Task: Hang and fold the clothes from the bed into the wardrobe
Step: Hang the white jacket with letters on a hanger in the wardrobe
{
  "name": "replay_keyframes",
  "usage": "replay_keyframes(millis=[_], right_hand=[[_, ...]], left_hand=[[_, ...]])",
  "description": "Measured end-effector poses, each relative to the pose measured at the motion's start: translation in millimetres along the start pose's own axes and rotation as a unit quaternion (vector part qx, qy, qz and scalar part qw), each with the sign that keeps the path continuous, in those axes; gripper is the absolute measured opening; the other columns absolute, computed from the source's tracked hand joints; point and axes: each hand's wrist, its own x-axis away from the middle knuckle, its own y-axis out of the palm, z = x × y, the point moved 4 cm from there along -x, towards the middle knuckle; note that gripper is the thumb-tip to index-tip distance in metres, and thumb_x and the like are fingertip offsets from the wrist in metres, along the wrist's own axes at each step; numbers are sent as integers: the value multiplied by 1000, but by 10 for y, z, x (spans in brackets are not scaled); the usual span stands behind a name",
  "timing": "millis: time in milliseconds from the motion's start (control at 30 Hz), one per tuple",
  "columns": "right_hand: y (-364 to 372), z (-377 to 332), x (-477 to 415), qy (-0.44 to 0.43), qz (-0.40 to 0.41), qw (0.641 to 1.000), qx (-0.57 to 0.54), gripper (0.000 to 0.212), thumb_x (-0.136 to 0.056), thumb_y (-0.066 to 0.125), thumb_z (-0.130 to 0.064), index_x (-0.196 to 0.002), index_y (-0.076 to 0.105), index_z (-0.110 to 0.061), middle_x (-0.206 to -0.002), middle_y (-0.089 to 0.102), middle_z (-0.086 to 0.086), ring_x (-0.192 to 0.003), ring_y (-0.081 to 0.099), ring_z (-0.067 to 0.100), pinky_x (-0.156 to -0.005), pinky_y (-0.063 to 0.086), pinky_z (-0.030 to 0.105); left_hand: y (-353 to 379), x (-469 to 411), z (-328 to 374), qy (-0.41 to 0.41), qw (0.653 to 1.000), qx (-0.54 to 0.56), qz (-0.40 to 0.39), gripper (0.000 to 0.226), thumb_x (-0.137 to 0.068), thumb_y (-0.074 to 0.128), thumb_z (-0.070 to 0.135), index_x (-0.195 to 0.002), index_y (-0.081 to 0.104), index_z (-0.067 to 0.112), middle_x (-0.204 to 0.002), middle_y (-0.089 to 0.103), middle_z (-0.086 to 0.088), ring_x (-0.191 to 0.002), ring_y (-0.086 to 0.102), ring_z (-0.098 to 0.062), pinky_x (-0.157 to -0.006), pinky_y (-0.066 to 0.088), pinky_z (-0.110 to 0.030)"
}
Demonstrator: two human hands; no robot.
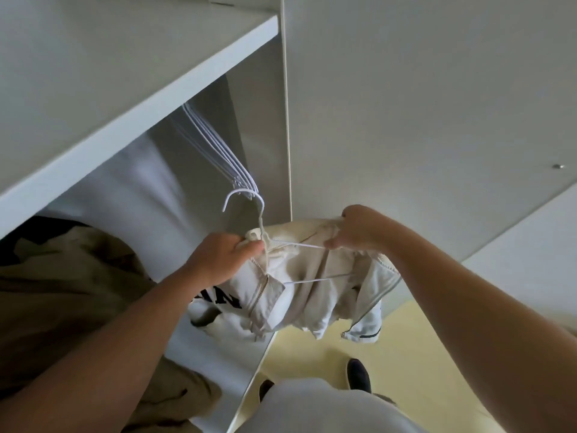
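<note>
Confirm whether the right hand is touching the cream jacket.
Touching. The head view shows the right hand gripping bunched shoulder fabric of the cream jacket, beside the white hanger.

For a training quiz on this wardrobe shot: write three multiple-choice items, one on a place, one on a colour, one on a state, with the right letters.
1. Where do the spare hangers hang?
A. on a bed
B. on a chair
C. inside the wardrobe, below the shelf

2. What colour is the floor?
A. pale yellow
B. dark brown
C. blue

3. How is the wire hanger in the cream jacket?
A. hooked on a rail
B. held up by both hands, hook free
C. lying on the shelf

Answers:
1 C: they hang in a bunch under the shelf.
2 A: yellow shows beneath the jacket.
3 B: the left hand and the right hand each have a grip on jacket and hanger, and the hook points up, on no rail.
</note>
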Motion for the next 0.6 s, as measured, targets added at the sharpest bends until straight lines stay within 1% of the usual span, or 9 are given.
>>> replay_keyframes(millis=[100,167,233,300,400,433,467,533,600], right_hand=[[46,104,187,18,2,1000,1,41,-75,84,-33,-99,60,-10,-94,62,3,-84,60,23,-56,38,26],[64,187,320,35,18,999,-11,33,-78,80,-24,-99,60,-8,-94,61,5,-84,60,23,-57,39,26],[73,307,466,52,40,998,-26,27,-80,74,-18,-101,61,-5,-96,62,7,-84,60,24,-56,40,25],[68,444,617,61,59,996,-34,26,-80,70,-15,-102,62,-4,-95,62,8,-83,61,24,-53,40,24],[37,653,838,69,86,993,-36,22,-79,67,-13,-99,63,-5,-93,64,8,-81,64,24,-54,46,24],[32,731,917,70,94,992,-39,22,-78,68,-14,-99,64,-6,-93,64,7,-81,64,23,-57,47,26],[31,816,1001,72,103,991,-43,22,-77,69,-16,-98,64,-9,-93,64,6,-81,63,23,-58,48,27],[24,1021,1207,83,120,988,-52,20,-76,67,-19,-95,63,-14,-91,64,4,-79,63,23,-58,50,27],[12,1279,1454,103,146,982,-58,16,-76,62,-21,-92,61,-19,-87,62,1,-74,64,23,-61,55,30]], left_hand=[[149,6,182,40,999,-8,14,58,-79,45,63,-56,47,10,-45,45,-5,-47,50,-17,-50,38,-31],[223,34,296,64,998,-11,23,61,-78,43,68,-54,50,12,-45,49,-3,-48,53,-17,-49,40,-29],[232,76,426,83,996,-18,38,64,-78,41,75,-52,53,17,-47,53,1,-48,52,-9,-47,35,-25],[228,119,581,100,993,-37,43,73,-76,41,84,-52,54,17,-51,58,9,-48,55,-7,-46,32,-24],[277,217,831,76,996,-46,-3,91,-63,30,103,-48,49,16,-41,51,8,-42,53,-7,-46,32,-26],[295,259,912,56,997,-52,-17,94,-60,24,106,-49,49,16,-40,51,7,-42,53,-6,-48,35,-26],[307,308,992,36,997,-64,-21,97,-59,20,107,-51,54,16,-44,55,6,-48,58,-10,-50,40,-27],[322,429,1154,15,995,-97,-5,100,-63,19,106,-57,62,15,-54,62,0,-57,64,-19,-56,50,-30],[336,556,1322,9,991,-129,32,98,-66,21,103,-61,63,14,-60,64,-4,-61,65,-24,-58,51,-30]])
